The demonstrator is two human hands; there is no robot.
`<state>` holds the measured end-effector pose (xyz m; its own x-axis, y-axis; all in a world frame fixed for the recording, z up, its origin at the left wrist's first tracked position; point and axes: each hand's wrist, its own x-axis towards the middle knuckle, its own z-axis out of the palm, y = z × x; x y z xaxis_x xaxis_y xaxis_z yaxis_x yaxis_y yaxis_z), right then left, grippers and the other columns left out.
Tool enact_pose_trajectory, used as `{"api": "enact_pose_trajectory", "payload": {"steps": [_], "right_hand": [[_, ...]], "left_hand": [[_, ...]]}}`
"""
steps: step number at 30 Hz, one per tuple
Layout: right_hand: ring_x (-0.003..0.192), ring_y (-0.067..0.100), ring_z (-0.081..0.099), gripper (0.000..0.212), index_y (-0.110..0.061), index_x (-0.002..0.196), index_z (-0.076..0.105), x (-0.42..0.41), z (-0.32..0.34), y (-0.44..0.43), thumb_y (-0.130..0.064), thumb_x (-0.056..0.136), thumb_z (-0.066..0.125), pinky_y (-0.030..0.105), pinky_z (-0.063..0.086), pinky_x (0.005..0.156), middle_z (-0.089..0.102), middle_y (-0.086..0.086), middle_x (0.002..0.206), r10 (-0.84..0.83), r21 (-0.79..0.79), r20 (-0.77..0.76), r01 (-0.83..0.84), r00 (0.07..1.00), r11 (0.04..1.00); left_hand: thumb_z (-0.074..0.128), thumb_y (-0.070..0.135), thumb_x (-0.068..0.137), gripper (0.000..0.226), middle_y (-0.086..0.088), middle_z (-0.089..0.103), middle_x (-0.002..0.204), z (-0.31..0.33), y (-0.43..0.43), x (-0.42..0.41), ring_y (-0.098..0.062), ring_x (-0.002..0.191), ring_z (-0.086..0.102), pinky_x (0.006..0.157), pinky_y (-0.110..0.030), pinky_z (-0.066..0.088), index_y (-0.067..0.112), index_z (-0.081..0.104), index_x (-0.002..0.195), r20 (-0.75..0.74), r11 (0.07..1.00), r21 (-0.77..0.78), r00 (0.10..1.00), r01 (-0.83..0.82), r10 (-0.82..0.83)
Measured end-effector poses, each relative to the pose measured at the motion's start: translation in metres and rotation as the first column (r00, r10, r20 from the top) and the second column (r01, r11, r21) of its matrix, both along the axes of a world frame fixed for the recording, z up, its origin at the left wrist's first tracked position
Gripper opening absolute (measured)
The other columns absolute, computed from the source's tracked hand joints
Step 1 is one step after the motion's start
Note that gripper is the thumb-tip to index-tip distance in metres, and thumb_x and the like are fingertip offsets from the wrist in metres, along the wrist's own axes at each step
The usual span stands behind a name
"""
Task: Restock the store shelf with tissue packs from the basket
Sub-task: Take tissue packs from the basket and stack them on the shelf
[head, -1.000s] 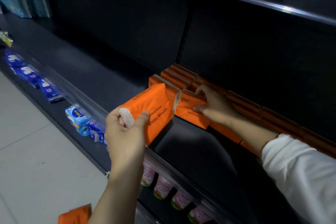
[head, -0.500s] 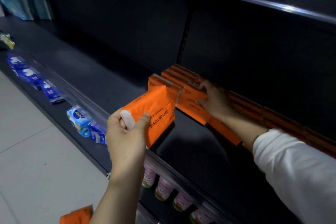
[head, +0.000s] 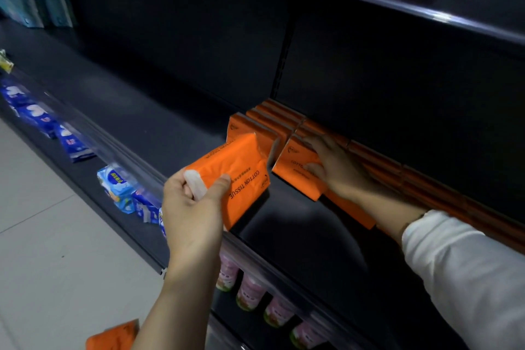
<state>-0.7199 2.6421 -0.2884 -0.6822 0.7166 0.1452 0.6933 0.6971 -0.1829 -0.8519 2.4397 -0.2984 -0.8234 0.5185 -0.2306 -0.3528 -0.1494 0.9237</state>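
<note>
My left hand point(head: 193, 207) grips one end of an orange tissue pack point(head: 235, 176) marked "COTTON TISSUE", held above the front edge of the dark shelf point(head: 159, 128). My right hand point(head: 338, 170) presses on a second orange pack point(head: 295, 170) that leans tilted against a row of orange packs point(head: 272, 119) standing along the shelf's back wall. More orange packs run to the right behind my right forearm. An orange pack point(head: 113, 337) lies low at the bottom edge; the basket is out of view.
Blue packets point(head: 71, 142) and light-blue packs point(head: 116, 182) sit on the lower shelf behind a clear plastic rail point(head: 85, 125). Pink-and-green cans point(head: 250, 293) stand below. An upper shelf point(head: 397, 3) overhangs. Tiled floor point(head: 42, 236) lies at left.
My right hand has pushed its tilted pack back and up toward the row. My left hand with its pack has drifted slightly toward the shelf.
</note>
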Motion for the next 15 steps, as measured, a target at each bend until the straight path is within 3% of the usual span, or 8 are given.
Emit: {"api": "enact_pose_trajectory", "payload": {"steps": [4,8,12,15], "right_hand": [[0.132,0.019,0.036,0.063,-0.020,0.142,0.035,0.000,0.004,0.001,-0.013,0.086,0.063,0.029,0.029,0.107,0.034,0.004,0.146,-0.018,-0.024,-0.149,0.014,0.989,1.000],[0.122,0.021,0.047,0.056,-0.017,0.134,0.043,-0.007,0.003,0.008,-0.013,0.083,0.067,0.030,0.037,0.101,0.047,0.006,0.133,-0.138,-0.070,-0.267,0.124,0.954,0.990],[0.119,0.024,0.051,0.052,-0.014,0.127,0.049,-0.015,0.000,0.018,-0.010,0.080,0.069,0.034,0.040,0.101,0.053,0.008,0.129,-0.196,-0.065,-0.207,0.186,0.958,0.980],[0.124,0.025,0.047,0.056,-0.016,0.134,0.043,-0.018,-0.003,0.019,-0.009,0.083,0.065,0.033,0.037,0.102,0.048,0.008,0.136,-0.215,-0.022,-0.117,0.214,0.970,0.977]], "left_hand": [[0.073,0.016,0.080,0.036,-0.004,0.067,0.106,0.001,0.001,0.002,-0.023,0.095,0.067,0.087,-0.047,0.054,0.018,0.055,0.111,0.007,1.000,0.009,1.000,0.002,-0.003],[0.074,0.017,0.079,0.037,-0.002,0.067,0.106,0.001,0.002,0.002,-0.022,0.096,0.067,0.087,-0.047,0.053,0.019,0.055,0.111,0.002,1.000,0.006,1.000,0.001,-0.001],[0.074,0.015,0.079,0.037,-0.004,0.066,0.108,0.002,0.003,0.003,-0.023,0.097,0.066,0.088,-0.047,0.053,0.018,0.055,0.111,0.010,1.000,0.008,1.000,-0.007,0.007],[0.073,0.015,0.079,0.036,-0.005,0.066,0.108,0.002,0.003,0.002,-0.023,0.097,0.066,0.088,-0.048,0.053,0.019,0.055,0.110,0.014,1.000,0.009,1.000,-0.004,0.004]]}}
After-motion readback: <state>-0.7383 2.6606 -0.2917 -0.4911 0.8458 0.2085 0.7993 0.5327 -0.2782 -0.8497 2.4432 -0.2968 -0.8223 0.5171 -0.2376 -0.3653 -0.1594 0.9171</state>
